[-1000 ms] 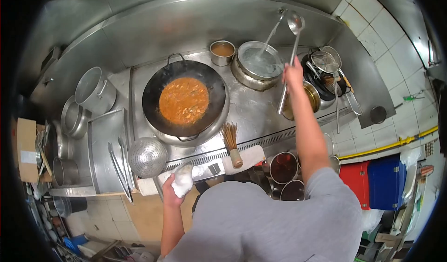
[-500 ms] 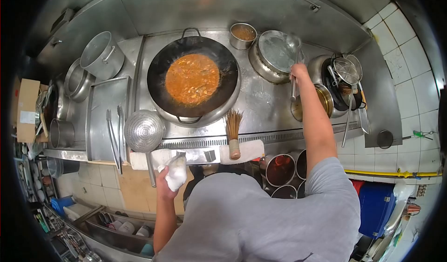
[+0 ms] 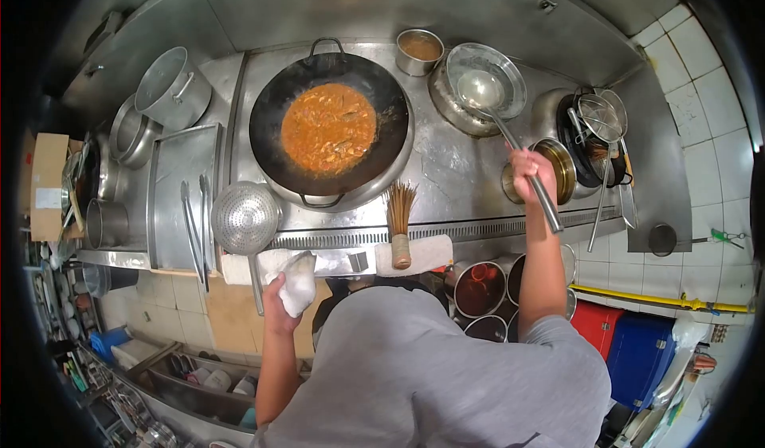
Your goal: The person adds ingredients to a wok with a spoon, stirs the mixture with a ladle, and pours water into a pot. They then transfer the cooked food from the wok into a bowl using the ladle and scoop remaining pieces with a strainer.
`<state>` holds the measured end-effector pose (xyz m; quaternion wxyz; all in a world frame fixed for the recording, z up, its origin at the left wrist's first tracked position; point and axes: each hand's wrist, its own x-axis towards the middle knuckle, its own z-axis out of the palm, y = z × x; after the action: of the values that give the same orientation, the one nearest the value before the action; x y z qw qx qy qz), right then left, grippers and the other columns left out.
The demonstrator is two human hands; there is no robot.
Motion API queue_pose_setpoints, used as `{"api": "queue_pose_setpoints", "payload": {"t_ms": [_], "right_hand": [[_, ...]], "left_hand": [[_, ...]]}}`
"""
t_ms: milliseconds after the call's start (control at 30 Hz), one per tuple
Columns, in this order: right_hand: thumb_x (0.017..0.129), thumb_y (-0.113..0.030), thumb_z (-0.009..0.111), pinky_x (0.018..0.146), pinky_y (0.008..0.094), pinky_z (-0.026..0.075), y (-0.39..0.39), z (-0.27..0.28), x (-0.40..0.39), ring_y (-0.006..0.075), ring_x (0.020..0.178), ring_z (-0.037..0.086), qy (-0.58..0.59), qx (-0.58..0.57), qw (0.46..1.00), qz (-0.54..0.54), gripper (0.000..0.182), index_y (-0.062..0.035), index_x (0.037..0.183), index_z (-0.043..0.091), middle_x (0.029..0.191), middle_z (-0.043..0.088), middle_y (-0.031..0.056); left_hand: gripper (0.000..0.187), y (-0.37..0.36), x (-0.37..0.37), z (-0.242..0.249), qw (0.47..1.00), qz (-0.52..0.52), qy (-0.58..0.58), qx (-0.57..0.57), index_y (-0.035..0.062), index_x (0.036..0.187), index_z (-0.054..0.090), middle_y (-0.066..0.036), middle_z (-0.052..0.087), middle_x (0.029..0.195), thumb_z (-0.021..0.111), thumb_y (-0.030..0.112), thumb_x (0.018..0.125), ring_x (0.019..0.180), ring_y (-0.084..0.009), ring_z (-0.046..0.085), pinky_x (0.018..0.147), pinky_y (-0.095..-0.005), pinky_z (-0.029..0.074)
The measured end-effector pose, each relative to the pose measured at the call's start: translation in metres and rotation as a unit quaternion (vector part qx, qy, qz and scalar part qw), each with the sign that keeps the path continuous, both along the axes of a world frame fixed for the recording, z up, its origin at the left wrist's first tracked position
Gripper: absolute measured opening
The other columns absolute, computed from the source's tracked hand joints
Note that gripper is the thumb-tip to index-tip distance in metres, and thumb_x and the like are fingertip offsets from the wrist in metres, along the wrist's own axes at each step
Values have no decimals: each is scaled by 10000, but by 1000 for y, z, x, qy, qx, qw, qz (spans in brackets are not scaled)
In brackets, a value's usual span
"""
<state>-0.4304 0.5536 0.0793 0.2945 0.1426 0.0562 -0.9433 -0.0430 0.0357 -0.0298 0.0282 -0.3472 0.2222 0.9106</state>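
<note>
"Where's the ladle [image 3: 519,144]?"

"Right side of the steel table [image 3: 446,173]. Its bowl lies within the rim of the water pot [image 3: 448,113], at the far right, and the handle slants out towards the near right."

"Who has it?"

"The right grip [image 3: 532,176], fingers wrapped round the handle and clamped on it. The tail of the handle pokes out past the fist, above the brass-coloured pot [image 3: 563,165]."

"How would it handle?"

"Stiff, I'd say; that metal shouldn't flex. An empty bowl ought to feel moderate, a full one heavy at the far end, because the handle is so long. I can't tell how much is in it. Wet metal could slip, so hold it well along the handle, away from the bowl, with a firm fist."

"And its looks?"

"Shiny, silvery, round-bowled, with a plain straight handle that looks thicker towards the near end."

"What about the left grip [image 3: 276,299]?"

"Closed on a white cloth [image 3: 297,285], bunched up, at the near side left of centre, close to the strainer [image 3: 245,219]. It's folded thick, with a greyish patch on top. Probably light, soft and hard to damage; any fold would do to pinch it by."
</note>
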Motion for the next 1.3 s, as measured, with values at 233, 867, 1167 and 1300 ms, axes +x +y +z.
{"api": "queue_pose_setpoints", "payload": {"t_ms": [233, 867, 1167, 1300], "right_hand": [[1085, -37, 497, 467, 227, 411, -12, 42, 88, 85, 575, 470, 2, 241, 968, 69, 181, -55, 1263, 466, 866, 515, 75], [1007, -27, 614, 464, 228, 432, -71, 17, 205, 62, 542, 475, 236, 662, 712, -3, 753, -72, 1687, 296, 850, 561, 18], [997, 34, 625, 520, 213, 418, -125, 32, 265, 45, 612, 493, 217, 638, 738, -19, 708, -42, 1651, 365, 896, 629, 13], [980, 57, 620, 460, 221, 407, -138, 27, 271, 48, 542, 491, 207, 690, 694, -22, 729, -32, 1654, 357, 859, 630, 20]], "left_hand": [[595, 9, -24, 13, 999, -12, -22, -28, 35, 1487, 542, -139, 708, 1322, 619, 382, 1009, 1084, -305, 733, 825, -443, 628], [378, -16, -190, 26, 988, -100, -99, -65, 137, 1339, 568, -144, 700, 1263, 618, 382, 1056, 1146, -376, 697, 966, -616, 576], [436, -21, -225, -9, 952, -282, -114, 44, 121, 1366, 539, -134, 675, 1227, 688, 289, 993, 1144, -364, 696, 977, -607, 565], [381, -26, -229, -50, 966, -251, -39, 47, 16, 1316, 515, -201, 657, 1202, 631, 95, 961, 1029, -409, 725, 848, -621, 621]]}}
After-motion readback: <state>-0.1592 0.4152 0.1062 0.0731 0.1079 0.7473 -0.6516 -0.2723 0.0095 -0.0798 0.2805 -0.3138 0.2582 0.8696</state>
